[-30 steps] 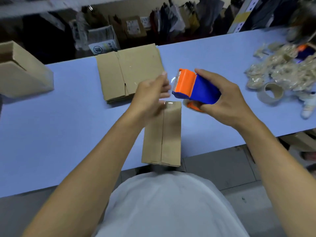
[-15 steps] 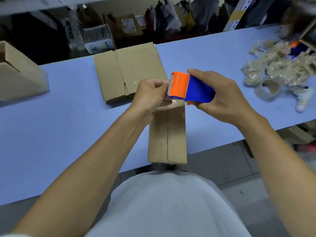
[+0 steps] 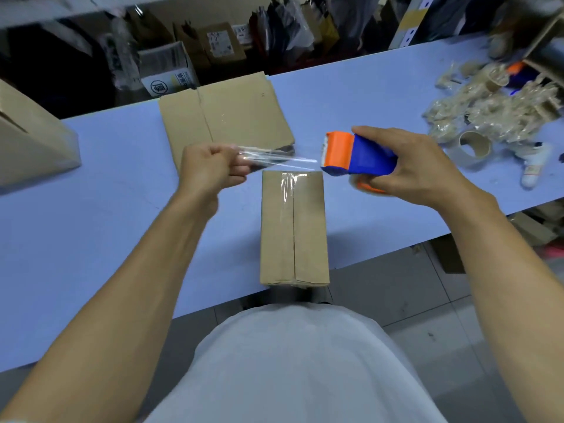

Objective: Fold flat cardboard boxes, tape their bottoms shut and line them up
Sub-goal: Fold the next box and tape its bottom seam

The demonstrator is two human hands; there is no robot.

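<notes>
The left hand (image 3: 210,169) pinches a strip of clear tape (image 3: 276,158) stretched from the tape dispenser (image 3: 357,154) gripped in the right hand (image 3: 409,172), above the folded box (image 3: 293,230) on the blue table (image 3: 91,227), with flat cardboard (image 3: 229,117) behind and tape scraps (image 3: 494,102) far right.

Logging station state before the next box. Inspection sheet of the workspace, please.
Surface: blue table, box at its near edge.
Job's things: folded box, short tape piece at the far end of its seam; flat boxes behind; assembled box far left.
Clutter: used tape scraps, empty tape core, small white bottle.
Grippers: left hand pinches the clear tape strip; right hand holds the orange-blue tape dispenser.
Cables: nothing seen.
Surroundings: cartons and bags behind the table.
</notes>
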